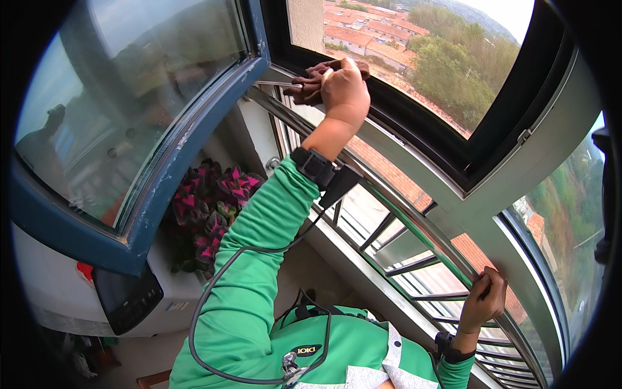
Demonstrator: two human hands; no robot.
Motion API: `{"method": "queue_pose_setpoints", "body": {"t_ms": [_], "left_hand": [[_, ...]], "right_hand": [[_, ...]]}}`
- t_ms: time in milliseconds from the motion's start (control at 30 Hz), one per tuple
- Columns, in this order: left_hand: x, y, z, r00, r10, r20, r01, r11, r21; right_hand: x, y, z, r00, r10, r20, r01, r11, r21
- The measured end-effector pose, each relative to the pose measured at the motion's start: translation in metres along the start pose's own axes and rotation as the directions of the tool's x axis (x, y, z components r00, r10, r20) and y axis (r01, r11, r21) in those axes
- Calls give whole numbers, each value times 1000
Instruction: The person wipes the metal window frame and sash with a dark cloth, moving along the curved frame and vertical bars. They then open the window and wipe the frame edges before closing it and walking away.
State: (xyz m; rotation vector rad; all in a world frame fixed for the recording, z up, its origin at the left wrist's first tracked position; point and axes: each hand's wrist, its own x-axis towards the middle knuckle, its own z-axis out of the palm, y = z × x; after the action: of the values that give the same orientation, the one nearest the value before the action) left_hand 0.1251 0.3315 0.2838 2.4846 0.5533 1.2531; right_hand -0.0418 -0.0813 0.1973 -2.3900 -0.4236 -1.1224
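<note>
My left hand (346,92) is closed around a crumpled brown cloth (310,87). The cloth lies along the lower sill of a black-framed window (414,139), near the corner beside the blue sash. My right hand (484,299) is lower down at the right, its fingers curled over a shiny metal railing (414,209). The railing runs slantwise below the window. A black wristband (315,166) with a dark box and cable is on my left wrist, and another band (447,343) is on my right.
A blue-framed window sash (133,256) stands swung inward at the left. Under it are a pink and dark-leaved plant (210,201) and a white appliance (52,259) with a black panel (129,298). A black cable (194,337) loops along my left sleeve. Beyond the glass are orange roofs (389,48) and trees.
</note>
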Motion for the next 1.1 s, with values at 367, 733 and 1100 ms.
{"method": "queue_pose_setpoints", "body": {"t_ms": [367, 733, 1100], "left_hand": [[-94, 76, -35, 961, 270, -56, -249, 761, -600], [61, -112, -62, 852, -512, -113, 252, 588, -769], [65, -30, 4, 940, -302, 161, 283, 950, 129]], "right_hand": [[-1, -2, -3, 1000, -15, -4, 15, 999, 51], [-1, 4, -3, 999, -47, 9, 47, 999, 23], [2, 0, -4, 997, -73, 11, 73, 997, -12]]}}
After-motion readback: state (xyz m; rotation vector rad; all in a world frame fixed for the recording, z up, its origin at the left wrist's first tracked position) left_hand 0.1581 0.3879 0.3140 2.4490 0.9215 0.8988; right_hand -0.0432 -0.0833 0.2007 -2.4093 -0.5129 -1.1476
